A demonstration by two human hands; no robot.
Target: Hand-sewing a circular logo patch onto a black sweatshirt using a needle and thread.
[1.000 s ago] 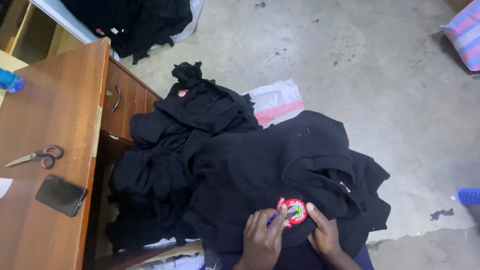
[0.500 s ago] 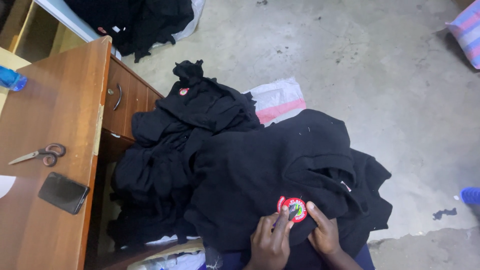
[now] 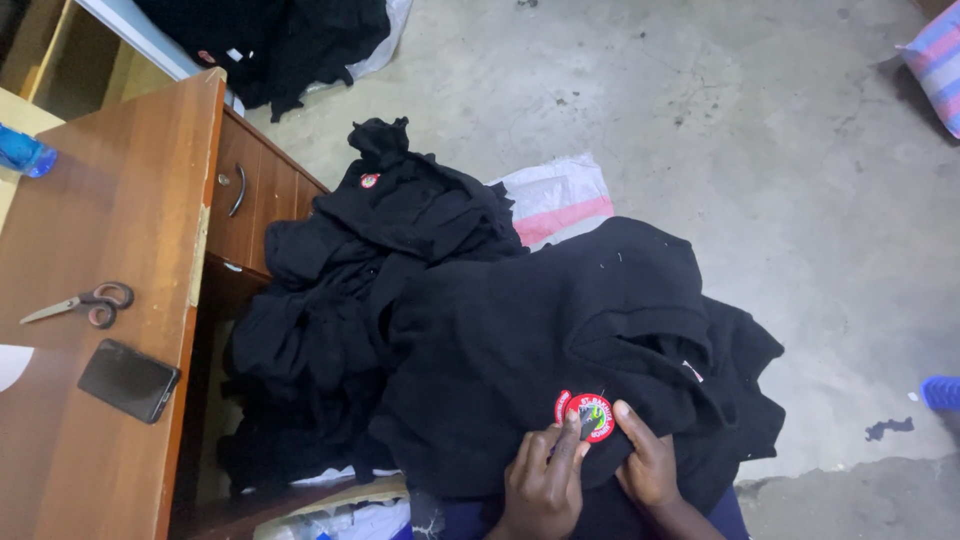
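Observation:
A black sweater (image 3: 560, 330) lies across my lap, on top of a heap of black garments (image 3: 340, 300). A round red badge (image 3: 588, 415) is on its front. My left hand (image 3: 545, 480) pinches a small dark tool at the badge's middle. My right hand (image 3: 650, 462) presses the black fabric just right of the badge, index finger stretched toward it. Another garment in the heap shows a small red badge (image 3: 369, 181).
A wooden desk (image 3: 110, 250) with drawers stands at the left, holding scissors (image 3: 85, 303), a dark phone (image 3: 128, 380) and a blue bottle (image 3: 22, 153). More black clothes (image 3: 270, 40) lie on the concrete floor at the top. A white and pink sack (image 3: 560, 195) lies under the heap.
Both hands stay at the badge. The left hand's fingers have shifted a little over it. The camera has tipped slightly.

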